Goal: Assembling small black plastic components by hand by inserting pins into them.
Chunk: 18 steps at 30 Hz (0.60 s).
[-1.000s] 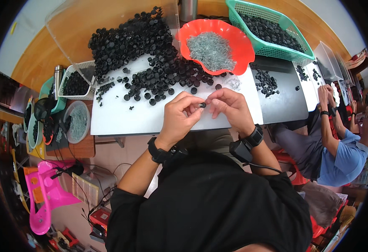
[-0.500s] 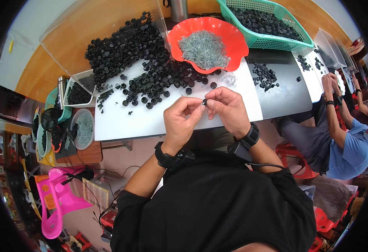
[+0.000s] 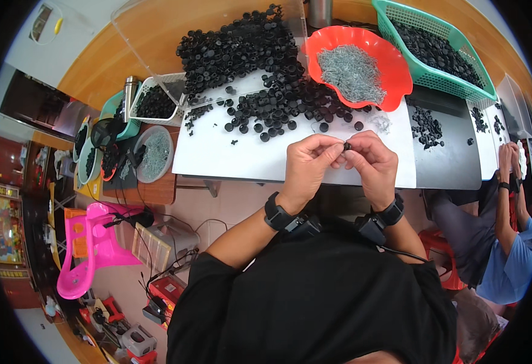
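Head view: white table (image 3: pixel 217 159) spans the middle, in front of the person. Co-worker (image 3: pixel 511 264) in a blue shirt is off to the right. Dark board (image 3: pixel 448 170) lies right of the white surface, small black parts (image 3: pixel 426 128) scattered on it. Clear plastic box (image 3: pixel 146 65) at the back left of the table; heap of black caps (image 3: pixel 238 51) inside it and spilling out toward the person. Green basket (image 3: pixel 426 77) at the back right, full of black pieces. Pink plastic seat (image 3: pixel 111 249) on the floor, lower left. Red bowl (image 3: pixel 396 85), wavy rim, sits between the cap heap and green basket, loaded with thin metal pins (image 3: pixel 351 73). White basket (image 3: pixel 156 120) left of the heap, more black pieces in it.

Left hand (image 3: pixel 307 165): thumb and index finger pinched together on the small part. Right hand (image 3: pixel 375 167): thumb and index finger also closed on it from the other side. Black wristband (image 3: pixel 278 212) on the left wrist. Small black part (image 3: pixel 347 146) is between both sets of fingertips, above the table's near edge.
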Each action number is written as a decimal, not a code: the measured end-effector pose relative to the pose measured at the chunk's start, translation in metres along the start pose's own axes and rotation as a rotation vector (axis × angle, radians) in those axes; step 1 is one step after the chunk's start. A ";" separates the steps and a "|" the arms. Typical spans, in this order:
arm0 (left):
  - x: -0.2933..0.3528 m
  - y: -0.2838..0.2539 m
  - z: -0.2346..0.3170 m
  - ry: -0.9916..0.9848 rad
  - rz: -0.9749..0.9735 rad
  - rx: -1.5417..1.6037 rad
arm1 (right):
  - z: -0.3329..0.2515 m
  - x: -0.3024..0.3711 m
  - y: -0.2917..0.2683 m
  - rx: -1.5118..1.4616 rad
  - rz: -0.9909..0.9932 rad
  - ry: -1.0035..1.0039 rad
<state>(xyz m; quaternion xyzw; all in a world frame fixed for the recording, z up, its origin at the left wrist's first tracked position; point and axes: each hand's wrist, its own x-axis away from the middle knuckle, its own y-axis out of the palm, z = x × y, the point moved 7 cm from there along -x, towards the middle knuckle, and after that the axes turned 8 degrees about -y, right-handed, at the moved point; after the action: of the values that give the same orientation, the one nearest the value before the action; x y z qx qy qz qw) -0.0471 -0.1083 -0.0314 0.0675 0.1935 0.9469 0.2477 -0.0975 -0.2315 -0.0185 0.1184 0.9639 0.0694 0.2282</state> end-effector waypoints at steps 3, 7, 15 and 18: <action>-0.001 0.000 -0.001 -0.001 0.002 0.025 | -0.003 -0.001 0.003 0.097 -0.033 -0.065; -0.003 -0.001 0.002 -0.023 -0.044 0.039 | -0.006 -0.004 0.007 0.097 -0.012 -0.104; 0.024 -0.062 0.077 0.413 0.470 -0.980 | -0.003 -0.007 -0.015 -0.019 0.118 0.031; 0.028 -0.086 0.081 0.433 0.582 -1.215 | 0.001 -0.005 -0.012 -0.031 0.134 0.069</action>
<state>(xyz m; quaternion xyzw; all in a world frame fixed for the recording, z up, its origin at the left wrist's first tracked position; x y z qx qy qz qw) -0.0155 0.0013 0.0092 -0.2233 -0.3501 0.9073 -0.0657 -0.0949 -0.2445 -0.0192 0.1767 0.9599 0.1033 0.1914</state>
